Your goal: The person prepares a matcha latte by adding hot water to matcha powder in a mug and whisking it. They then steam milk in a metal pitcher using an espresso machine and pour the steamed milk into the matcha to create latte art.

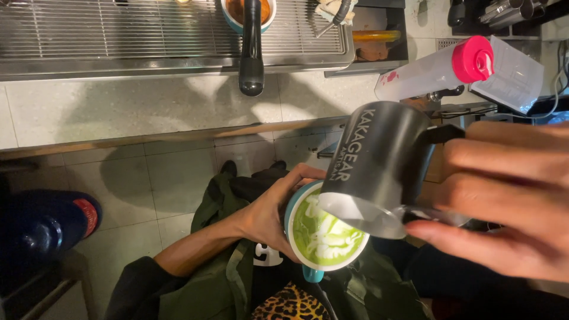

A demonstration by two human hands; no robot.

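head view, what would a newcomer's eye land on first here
The bright green drink with white swirls in the teal cup, low at centre, cradled by the left hand. Right above it, the right hand tilts a dark metal pitcher over the cup's rim.

Black pitcher (379,163); teal cup (325,232) holds green-white swirls.

The right hand (510,198) runs off the right edge, its wrist unseen; the tilted dark pitcher (379,169) hides the far right rim of the teal cup (323,234); the left hand (269,207) covers the cup's left wall; a second cup (248,13) far off is cut by the top edge and crossed by a black handle (251,50).
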